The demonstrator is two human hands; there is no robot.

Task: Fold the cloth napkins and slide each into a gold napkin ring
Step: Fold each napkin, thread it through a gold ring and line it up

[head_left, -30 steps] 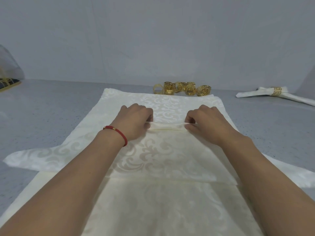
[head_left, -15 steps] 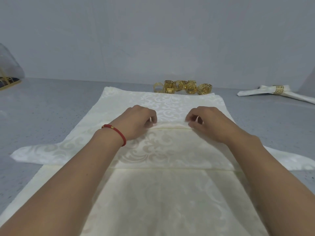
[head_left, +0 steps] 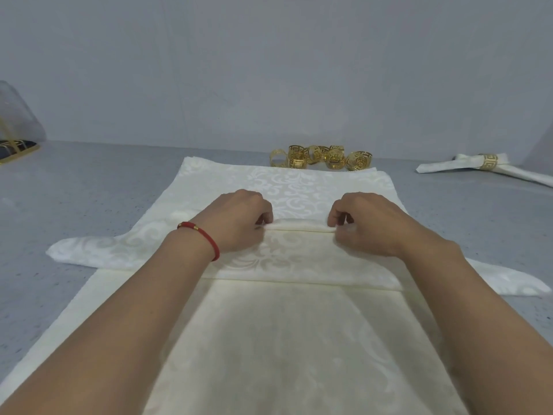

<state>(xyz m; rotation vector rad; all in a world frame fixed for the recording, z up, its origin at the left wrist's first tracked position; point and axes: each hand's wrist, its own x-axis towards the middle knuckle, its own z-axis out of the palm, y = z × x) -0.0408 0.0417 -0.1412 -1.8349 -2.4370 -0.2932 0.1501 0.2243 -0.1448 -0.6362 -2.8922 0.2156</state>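
Observation:
A cream damask napkin (head_left: 287,259) lies folded into a band across a stack of flat napkins (head_left: 269,339) on the grey table. Its pointed ends stick out left and right. My left hand (head_left: 239,220), with a red bracelet on the wrist, pinches the far edge of a narrow raised pleat (head_left: 299,226) in the band. My right hand (head_left: 365,223) pinches the same pleat a little to the right. Several loose gold napkin rings (head_left: 323,157) sit in a cluster just beyond the stack.
A finished napkin in a gold ring (head_left: 486,166) lies at the far right. A clear bag and a gold-edged tray (head_left: 15,148) stand at the far left. A pale wall closes off the back of the grey table (head_left: 89,190).
Both hands slid slightly away from me along the band, flattened the fold, then pinched up a new pleat. The camera view shifted slightly.

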